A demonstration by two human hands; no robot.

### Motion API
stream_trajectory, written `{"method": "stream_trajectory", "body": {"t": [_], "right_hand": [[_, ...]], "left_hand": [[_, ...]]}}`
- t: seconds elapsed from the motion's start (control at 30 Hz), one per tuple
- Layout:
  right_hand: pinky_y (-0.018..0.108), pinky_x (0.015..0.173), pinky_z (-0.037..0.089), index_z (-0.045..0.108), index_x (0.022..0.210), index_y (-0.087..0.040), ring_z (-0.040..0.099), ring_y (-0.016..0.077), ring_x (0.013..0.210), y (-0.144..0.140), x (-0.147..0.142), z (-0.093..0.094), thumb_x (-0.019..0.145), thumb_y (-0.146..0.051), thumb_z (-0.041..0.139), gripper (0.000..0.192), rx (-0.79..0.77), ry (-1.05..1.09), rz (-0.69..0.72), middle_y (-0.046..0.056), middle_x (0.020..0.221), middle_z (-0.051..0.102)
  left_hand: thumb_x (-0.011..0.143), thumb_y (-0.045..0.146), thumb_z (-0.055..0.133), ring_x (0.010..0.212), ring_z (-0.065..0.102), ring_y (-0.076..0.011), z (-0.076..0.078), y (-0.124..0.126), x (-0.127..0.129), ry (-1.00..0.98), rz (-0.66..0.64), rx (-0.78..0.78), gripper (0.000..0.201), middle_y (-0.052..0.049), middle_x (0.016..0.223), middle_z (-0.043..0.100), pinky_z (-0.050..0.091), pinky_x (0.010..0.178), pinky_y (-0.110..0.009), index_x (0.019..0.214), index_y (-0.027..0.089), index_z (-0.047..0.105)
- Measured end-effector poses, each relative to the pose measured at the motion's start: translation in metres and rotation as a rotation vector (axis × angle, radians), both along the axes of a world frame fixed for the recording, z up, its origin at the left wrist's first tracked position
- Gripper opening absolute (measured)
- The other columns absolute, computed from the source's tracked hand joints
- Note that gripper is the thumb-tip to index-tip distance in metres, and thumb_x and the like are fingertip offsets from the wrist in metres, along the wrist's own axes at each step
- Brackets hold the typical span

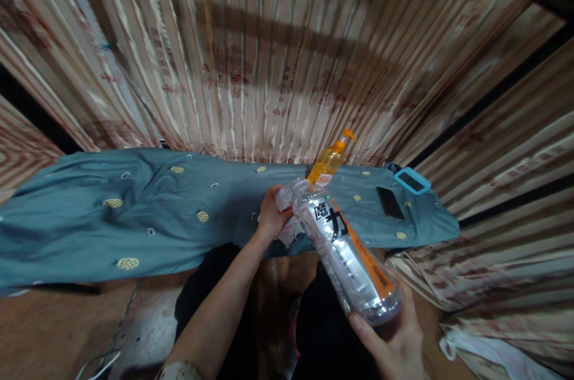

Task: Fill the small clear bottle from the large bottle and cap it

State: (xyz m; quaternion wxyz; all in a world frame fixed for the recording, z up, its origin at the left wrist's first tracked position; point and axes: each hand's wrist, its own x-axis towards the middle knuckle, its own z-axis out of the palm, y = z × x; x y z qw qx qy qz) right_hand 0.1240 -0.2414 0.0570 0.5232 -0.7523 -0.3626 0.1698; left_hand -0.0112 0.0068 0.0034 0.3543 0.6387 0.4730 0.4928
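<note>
A large clear plastic bottle [345,260] with a silver and orange label lies tilted in front of me, its neck to the upper left. My right hand [399,332] is closed round its base, thumb along the near side. At the neck end, my left hand [273,213] is closed on a crumpled whitish piece [291,230], perhaps tissue or cloth, partly hidden by hand and bottle. Just behind the bottle's neck stands an orange pump bottle [329,162] with yellow-orange liquid, touched by neither hand.
A blue-green cloth with yellow patterns [165,213] covers the narrow surface ahead. Toward its right end lie a black phone [390,203] and a light-blue framed device [412,180]. Pleated curtains [269,57] hang behind and at the right. A white cable [101,365] is on the floor.
</note>
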Motion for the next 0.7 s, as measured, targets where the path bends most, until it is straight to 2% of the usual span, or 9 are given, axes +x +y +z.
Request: {"method": "stream_trajectory", "body": {"t": [0.17, 0.33, 0.47, 0.7], "right_hand": [[0.043, 0.103, 0.048, 0.045, 0.137, -0.015, 0.062, 0.0348, 0.123, 0.005, -0.018, 0.016, 0.064, -0.061, 0.076, 0.092, 0.016, 0.029, -0.051, 0.02, 0.137, 0.058], [0.045, 0.107, 0.044, 0.048, 0.133, -0.018, 0.061, 0.035, 0.123, 0.004, -0.015, 0.012, 0.064, -0.063, 0.077, 0.088, 0.015, -0.024, -0.055, 0.016, 0.133, 0.062], [0.044, 0.105, 0.044, 0.047, 0.134, -0.019, 0.062, 0.0349, 0.121, 0.003, -0.016, 0.011, 0.063, -0.063, 0.078, 0.089, 0.023, 0.021, -0.048, 0.015, 0.131, 0.063], [0.046, 0.105, 0.041, 0.046, 0.133, -0.021, 0.059, 0.035, 0.121, 0.003, -0.019, 0.011, 0.061, -0.064, 0.08, 0.09, 0.035, 0.07, -0.063, 0.014, 0.13, 0.061]], "left_hand": [[0.06, 0.012, 0.08, 0.107, 0.067, -0.0275, 0.0, 0.001, 0.0, 0.001, -0.006, -0.014, 0.058, -0.008, 0.114, 0.068, 0.053, 0.097, -0.043, 0.113, 0.019, 0.058], [0.06, 0.013, 0.08, 0.108, 0.067, -0.0276, -0.002, 0.003, -0.001, -0.009, -0.022, -0.011, 0.058, -0.008, 0.115, 0.069, 0.053, 0.097, -0.042, 0.114, 0.019, 0.057], [0.06, 0.011, 0.08, 0.111, 0.067, -0.0278, -0.003, 0.004, -0.003, -0.015, -0.026, -0.002, 0.06, -0.007, 0.116, 0.069, 0.051, 0.101, -0.044, 0.115, 0.021, 0.057], [0.06, 0.011, 0.08, 0.108, 0.067, -0.0271, -0.001, 0.004, -0.003, -0.012, -0.041, -0.005, 0.058, -0.007, 0.114, 0.07, 0.052, 0.098, -0.042, 0.112, 0.019, 0.058]]}}
